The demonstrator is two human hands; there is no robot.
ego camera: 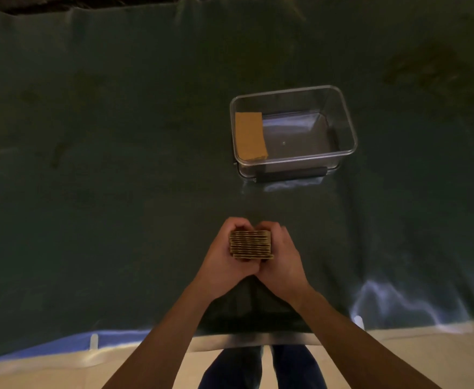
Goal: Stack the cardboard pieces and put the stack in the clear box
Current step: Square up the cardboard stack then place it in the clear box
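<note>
A stack of several corrugated cardboard pieces (251, 245) is held between both hands near the front middle of the table, its ridged edges facing me. My left hand (224, 254) wraps the stack's left side and my right hand (282, 259) wraps its right side, fingers curled over the far edge. The clear box (345, 119) stands farther back and to the right, open on top, with a dark handle on its near side. One brown cardboard piece (250, 136) lies flat inside the box at its left end.
A dark green cloth (103, 164) covers the table, wrinkled near the front right. The table's front edge (255, 336) runs just under my forearms, with pale floor and my legs below it.
</note>
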